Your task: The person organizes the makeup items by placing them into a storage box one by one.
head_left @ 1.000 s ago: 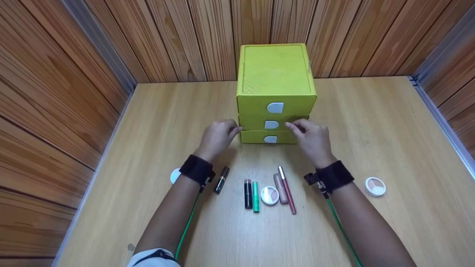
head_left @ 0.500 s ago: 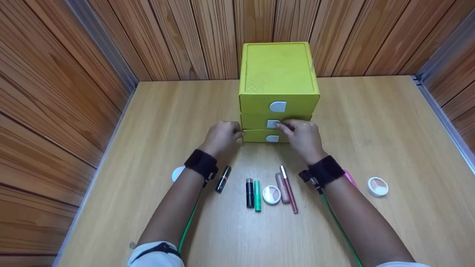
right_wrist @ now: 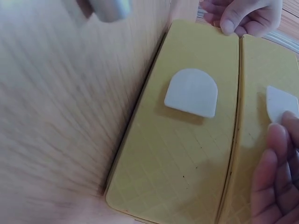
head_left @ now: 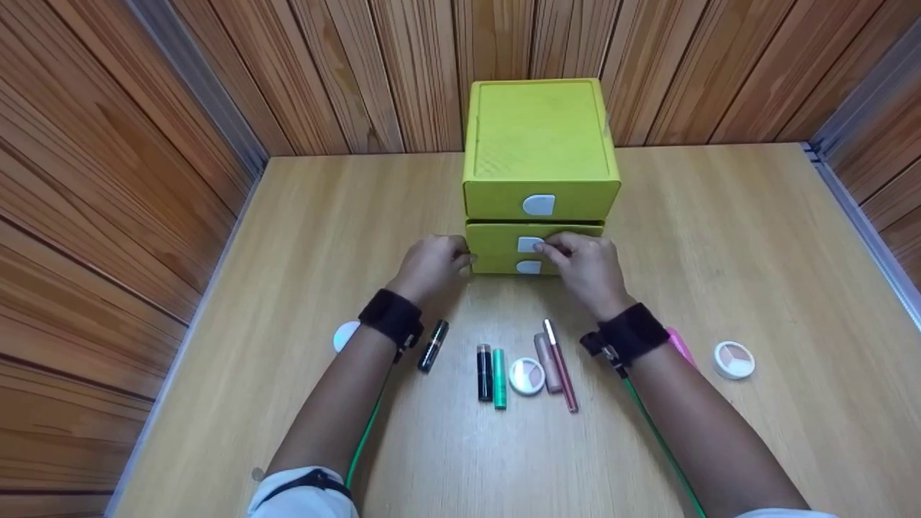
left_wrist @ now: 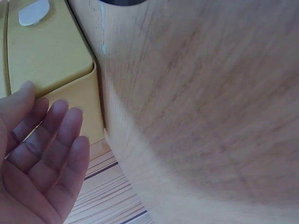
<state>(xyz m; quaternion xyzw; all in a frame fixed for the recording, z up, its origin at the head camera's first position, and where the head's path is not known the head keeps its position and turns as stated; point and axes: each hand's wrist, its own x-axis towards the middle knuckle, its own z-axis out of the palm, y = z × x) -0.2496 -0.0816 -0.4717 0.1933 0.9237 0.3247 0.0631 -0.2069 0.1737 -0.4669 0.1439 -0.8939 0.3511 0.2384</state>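
A lime-green drawer box [head_left: 540,129] with three stacked drawers and white tab handles stands at the back of the table. My right hand [head_left: 586,265] pinches the white handle [right_wrist: 279,100] of the middle drawer [head_left: 493,237] between thumb and fingers. That drawer sits slightly forward, with a dark gap under the top drawer [head_left: 496,201]. At the box's lower left corner, my left hand [head_left: 434,265] touches the front edge with its thumb. Its other fingers lie loosely bent along the side, as the left wrist view shows.
Between the arms lie a black tube [head_left: 432,347], a black stick [head_left: 484,373], a green tube [head_left: 499,379], a round compact [head_left: 527,376], a mauve tube [head_left: 547,363] and a slim pencil-like tube [head_left: 562,367]. Another compact [head_left: 735,360] is far right; a pink item [head_left: 680,345] is partly hidden.
My right hand has moved left onto the middle drawer's handle, and that drawer has come a little forward. The left hand stays at the box's left corner.
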